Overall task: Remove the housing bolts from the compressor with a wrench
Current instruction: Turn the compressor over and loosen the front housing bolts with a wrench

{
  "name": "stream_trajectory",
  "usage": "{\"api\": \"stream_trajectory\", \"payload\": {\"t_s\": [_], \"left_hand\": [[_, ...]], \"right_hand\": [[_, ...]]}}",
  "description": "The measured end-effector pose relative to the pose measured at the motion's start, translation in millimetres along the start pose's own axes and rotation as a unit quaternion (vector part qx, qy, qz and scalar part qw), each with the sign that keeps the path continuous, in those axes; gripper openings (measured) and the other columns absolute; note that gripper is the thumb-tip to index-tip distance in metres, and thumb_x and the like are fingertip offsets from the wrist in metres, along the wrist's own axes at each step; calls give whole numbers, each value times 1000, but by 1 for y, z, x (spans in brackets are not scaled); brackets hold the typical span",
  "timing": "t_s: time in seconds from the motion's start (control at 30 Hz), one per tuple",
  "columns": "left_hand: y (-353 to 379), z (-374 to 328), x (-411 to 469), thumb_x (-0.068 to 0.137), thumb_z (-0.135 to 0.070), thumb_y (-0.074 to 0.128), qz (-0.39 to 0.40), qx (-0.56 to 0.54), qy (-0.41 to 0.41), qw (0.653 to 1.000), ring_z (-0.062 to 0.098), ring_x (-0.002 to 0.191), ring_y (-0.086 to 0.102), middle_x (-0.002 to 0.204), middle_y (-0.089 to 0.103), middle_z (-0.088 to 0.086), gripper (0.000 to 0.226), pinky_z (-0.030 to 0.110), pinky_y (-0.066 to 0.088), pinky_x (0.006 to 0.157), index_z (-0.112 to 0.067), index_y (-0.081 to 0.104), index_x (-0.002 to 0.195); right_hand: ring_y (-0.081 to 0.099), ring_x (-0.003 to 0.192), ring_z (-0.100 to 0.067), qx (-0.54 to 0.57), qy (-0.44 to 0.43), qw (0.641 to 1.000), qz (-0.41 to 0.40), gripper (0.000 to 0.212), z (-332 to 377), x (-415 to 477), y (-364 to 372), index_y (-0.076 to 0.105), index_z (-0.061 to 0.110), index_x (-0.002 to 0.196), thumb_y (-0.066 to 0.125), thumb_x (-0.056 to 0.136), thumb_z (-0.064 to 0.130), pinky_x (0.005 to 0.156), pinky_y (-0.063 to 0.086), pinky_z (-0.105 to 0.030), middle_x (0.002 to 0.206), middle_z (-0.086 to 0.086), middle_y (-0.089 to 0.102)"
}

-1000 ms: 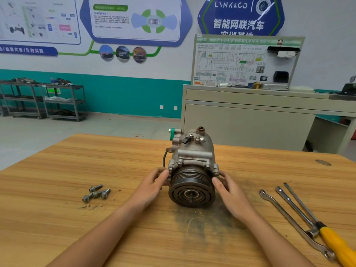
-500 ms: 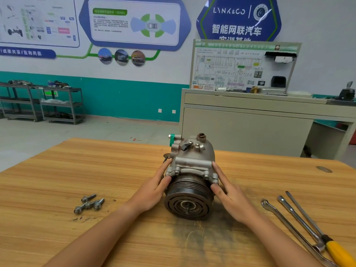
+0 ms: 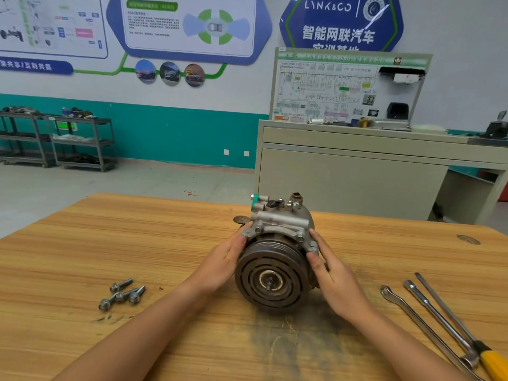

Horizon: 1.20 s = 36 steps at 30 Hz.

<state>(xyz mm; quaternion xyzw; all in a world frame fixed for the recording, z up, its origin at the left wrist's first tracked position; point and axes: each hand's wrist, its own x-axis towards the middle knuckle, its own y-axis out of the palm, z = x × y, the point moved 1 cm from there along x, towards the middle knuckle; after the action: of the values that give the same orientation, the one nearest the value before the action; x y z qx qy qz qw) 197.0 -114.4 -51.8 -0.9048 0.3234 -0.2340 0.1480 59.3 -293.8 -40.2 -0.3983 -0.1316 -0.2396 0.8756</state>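
Observation:
A grey metal compressor point(image 3: 279, 224) lies on the wooden table point(image 3: 82, 251), its dark round pulley point(image 3: 270, 280) facing me. My left hand point(image 3: 224, 259) presses flat against its left side, and my right hand point(image 3: 334, 273) against its right side, so both hold the compressor between them. Two bolt heads point(image 3: 258, 230) show on the front flange. Several loose bolts point(image 3: 121, 294) lie on the table to the left. A wrench point(image 3: 412, 314) lies to the right, untouched.
Beside the wrench lie a second metal bar tool point(image 3: 437, 317) and a screwdriver with a yellow handle point(image 3: 494, 364). A dark smudge point(image 3: 288, 334) marks the table in front of the compressor. A beige cabinet point(image 3: 357, 171) stands behind the table, metal shelves point(image 3: 79, 141) at far left.
Both hands slid forward along the compressor's sides to the flange, and the compressor has shifted slightly nearer to me. The camera view has tilted a little.

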Motion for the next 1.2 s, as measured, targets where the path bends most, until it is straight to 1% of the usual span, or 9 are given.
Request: {"api": "stream_trajectory", "payload": {"t_s": [0.2,0.43,0.53,0.6,0.7,0.77,0.87,1.03,1.2], "left_hand": [[-1,-7,-4,77,-71,18,-4,15,-1,1000,10,132,40,143,45,-6,78,37,31,112,-31,35,142],[-13,-32,-22,79,-66,21,23,-9,-24,999,10,110,59,119,63,-6,68,32,48,95,-31,50,131],[-22,-52,-31,79,-64,22,40,-9,-78,996,4,76,67,89,70,-4,57,23,53,58,-36,59,111],[-24,-62,-39,83,-63,19,49,5,-106,993,4,67,66,81,70,-1,59,19,49,53,-30,61,109],[-28,-76,-52,91,-59,17,63,26,-130,989,8,68,68,75,71,-2,55,22,52,56,-31,60,111],[-32,-86,-62,95,-57,17,74,27,-149,986,18,76,70,84,73,7,55,29,56,61,-29,61,111],[-38,-103,-73,99,-53,22,99,52,-156,981,25,78,70,92,72,15,54,31,58,63,-19,62,110],[-38,-117,-80,102,-41,29,127,40,-216,967,10,42,48,54,59,1,48,20,41,40,-12,61,82],[-41,-125,-65,101,-41,31,152,47,-271,949,9,41,42,57,61,4,47,17,36,36,-4,57,89]], "right_hand": [[57,99,-37,-1,5,1000,-9,60,7,-8,-2,17,50,135,24,77,66,83,47,-41,109,-29,58],[52,107,-21,23,26,999,-5,61,27,-25,-10,14,52,133,24,76,70,86,39,-19,119,-25,54],[55,107,-13,76,55,996,-5,74,43,-33,-16,26,42,140,26,72,72,95,44,-34,132,-5,52],[47,122,-16,93,70,993,1,80,55,-42,-20,29,38,141,26,70,74,100,41,-43,136,15,41],[45,123,-19,93,87,992,-3,84,71,-57,-27,32,36,141,24,67,75,103,37,-45,141,9,42],[58,101,-22,123,106,987,12,71,83,-67,-34,39,44,134,28,70,72,90,46,-44,128,4,56],[66,55,-26,189,156,968,51,16,99,-77,-46,49,56,91,34,88,56,54,56,-35,72,3,72],[63,44,-23,220,190,952,97,22,108,-84,-60,50,44,87,32,91,56,44,51,-27,50,-5,65],[59,40,-19,226,227,939,121,29,105,-77,-67,48,37,88,31,88,61,37,44,-20,54,-13,65]]}}
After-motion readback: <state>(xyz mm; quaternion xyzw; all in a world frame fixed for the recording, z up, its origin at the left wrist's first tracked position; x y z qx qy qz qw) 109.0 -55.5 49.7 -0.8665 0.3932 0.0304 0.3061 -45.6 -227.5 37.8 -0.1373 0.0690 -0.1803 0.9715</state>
